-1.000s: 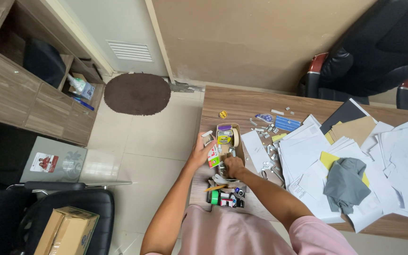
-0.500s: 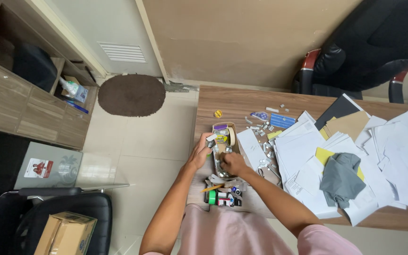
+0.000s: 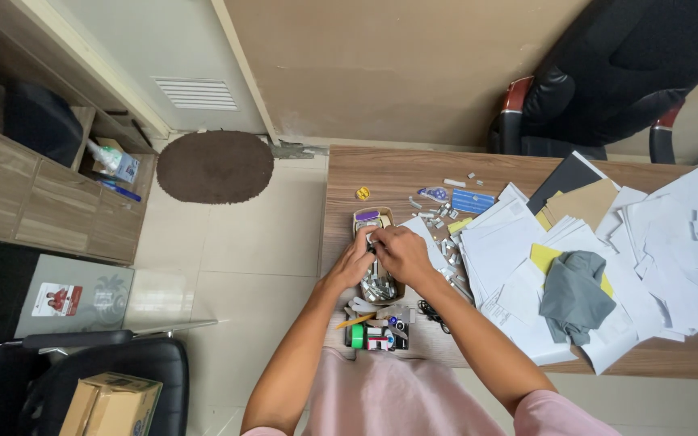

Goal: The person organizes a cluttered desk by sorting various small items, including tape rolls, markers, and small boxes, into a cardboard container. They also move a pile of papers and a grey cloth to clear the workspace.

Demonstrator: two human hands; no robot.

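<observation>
Hands meeting over small tray (image 3: 363,216) near table's left edge: left hand (image 3: 355,260) and right hand (image 3: 400,252) are pinching a small clip (image 3: 372,239); next, likely a careful release.

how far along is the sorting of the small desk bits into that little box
Partly done, it seems. The small box already holds a heap of metal clips. Both hands, left hand and right hand, meet over it, handling something too small to tell. Loose small pieces lie scattered on the desk beside the papers.

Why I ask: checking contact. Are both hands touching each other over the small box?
Touching: the head view shows left hand and right hand meeting fingertips above the box.
</observation>
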